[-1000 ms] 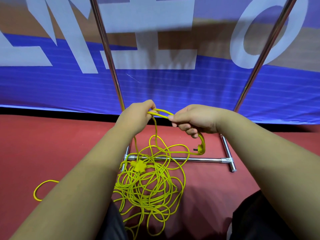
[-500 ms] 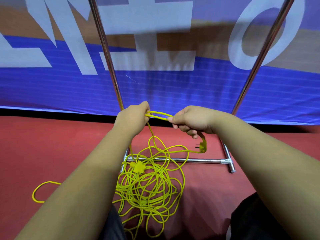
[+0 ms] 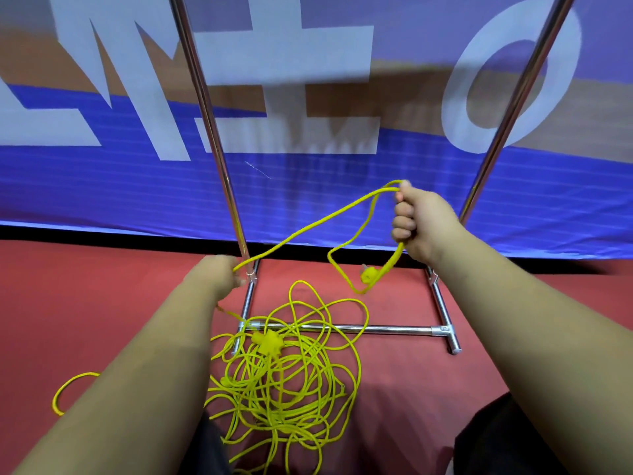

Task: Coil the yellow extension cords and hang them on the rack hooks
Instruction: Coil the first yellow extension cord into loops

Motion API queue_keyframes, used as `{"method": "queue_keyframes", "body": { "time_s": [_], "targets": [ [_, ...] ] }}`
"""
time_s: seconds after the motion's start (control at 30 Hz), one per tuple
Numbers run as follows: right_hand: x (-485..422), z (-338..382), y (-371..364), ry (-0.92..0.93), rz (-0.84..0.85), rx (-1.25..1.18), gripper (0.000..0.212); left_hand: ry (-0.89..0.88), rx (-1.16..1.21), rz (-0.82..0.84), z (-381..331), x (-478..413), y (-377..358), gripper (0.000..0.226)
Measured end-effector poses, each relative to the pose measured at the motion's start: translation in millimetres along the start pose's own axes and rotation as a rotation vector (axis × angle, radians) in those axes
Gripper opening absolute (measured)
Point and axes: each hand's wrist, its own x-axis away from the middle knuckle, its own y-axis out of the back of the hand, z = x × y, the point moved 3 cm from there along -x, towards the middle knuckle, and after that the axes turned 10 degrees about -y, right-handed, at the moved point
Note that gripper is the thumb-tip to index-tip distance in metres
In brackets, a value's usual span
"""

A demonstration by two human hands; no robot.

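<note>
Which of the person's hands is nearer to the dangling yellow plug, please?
Right. The right hand grips the cord just above the plug; the left hand holds the cord farther away, beside a rack post.

A blue banner (image 3: 308,207) hangs in front of me, printed with very large white characters. The top edge of my view cuts them off, so I cannot read a whole word. At the right is a round ring like the letter O (image 3: 454,108). In the middle is a shape like an upside-down T (image 3: 291,135) with another bar above it. At the left is an angular zigzag stroke (image 3: 161,132), part of a character I cannot tell. The left rack pole (image 3: 219,159) crosses between those two.
</note>
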Motion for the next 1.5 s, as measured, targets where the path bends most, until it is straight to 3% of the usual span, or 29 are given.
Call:
{"method": "queue_keyframes", "body": {
  "time_s": [0.1,0.3,0.4,0.57,0.67,0.8,0.9,0.97,1.07,1.2,1.33,1.5],
  "targets": [
    [-7,9,20,0.079,-0.117,-0.198,0.036,0.114,-0.125,0.204,11,2,-9,0.052],
    [-14,6,21,0.1,-0.197,-0.192,0.035,0.04,0.195,0.305,-18,11,-2,0.066],
    [-16,3,17,0.059,-0.172,-0.13,0.034,-0.113,0.423,0.212,-59,23,16,0.077],
    [-22,-5,10,-0.047,-0.113,-0.027,0.023,-0.349,0.583,0.012,-117,43,36,0.038],
    [-25,-12,2,-0.085,-0.051,0.086,0.018,-0.527,0.442,-0.017,-136,49,39,0.008],
    [-19,-25,-14,-0.109,0.023,0.359,0.015,-0.713,0.208,-0.124,-148,51,41,0.021],
    [-11,-39,-24,-0.167,0.111,0.621,0.016,-0.731,0.201,-0.278,-156,51,46,0.027],
    [-8,-47,-29,-0.183,0.179,0.718,0.016,-0.633,0.287,-0.388,-157,51,52,0.026],
    [-5,-49,-35,-0.127,0.283,0.784,0.02,-0.47,0.442,-0.424,-149,48,52,0.026],
    [0,-45,-39,-0.1,0.358,0.844,0.014,-0.448,0.579,-0.262,-136,44,39,0.024],
    [5,-40,-41,-0.086,0.34,0.871,0.024,-0.535,0.61,0.082,-120,34,13,0.016],
    [-1,-32,-36,-0.109,0.332,0.585,0.021,-0.428,0.508,0.456,-94,30,-17,0.008]
  ]
}}
